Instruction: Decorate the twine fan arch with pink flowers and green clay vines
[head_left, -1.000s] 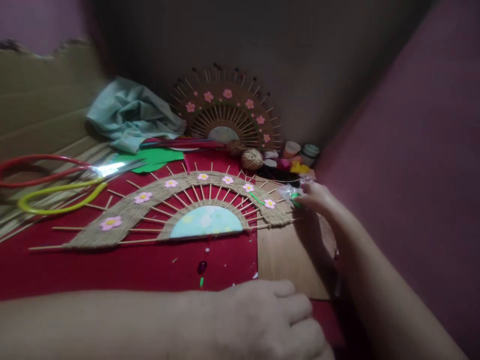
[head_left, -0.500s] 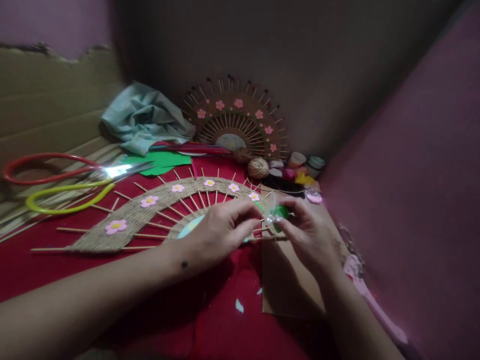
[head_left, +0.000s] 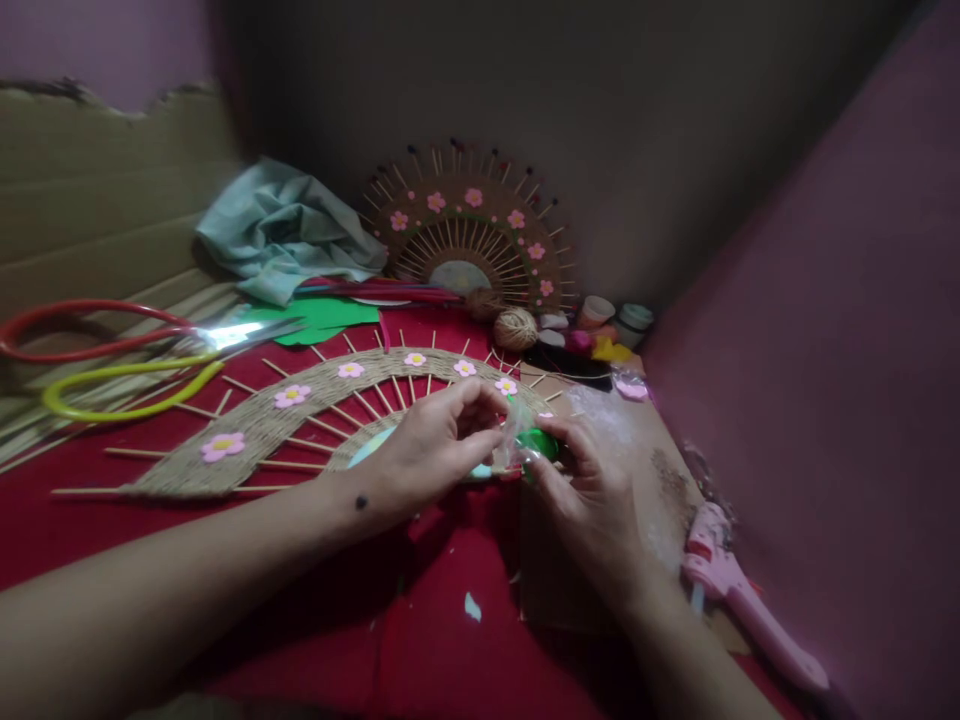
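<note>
My right hand point(head_left: 592, 490) is closed on a bright green lump in clear plastic point(head_left: 538, 443), holding it between thumb and fingers. At its left side, my left hand point(head_left: 431, 440) pinches the loose clear plastic wrap point(head_left: 513, 425). Both hands are over the right part of a woven twine fan point(head_left: 247, 440), which has thin sticks poking out and pink flowers with yellow centres along its band. The fan's right end and part of its pale blue centre point(head_left: 371, 450) are hidden by my hands.
Scissors point(head_left: 225, 337) with red and yellow handles lie left, near green sheets point(head_left: 322, 318) and a crumpled cloth point(head_left: 289, 230). A finished-looking flowered fan point(head_left: 480, 215) stands behind a twine ball point(head_left: 515, 328). Cardboard point(head_left: 570, 590) and a pink glue gun point(head_left: 750, 600) are at right.
My right hand has moved slightly left with the green lump, closer to my left hand. The clear plastic now stretches toward my left fingertips. The view has shifted a little.
</note>
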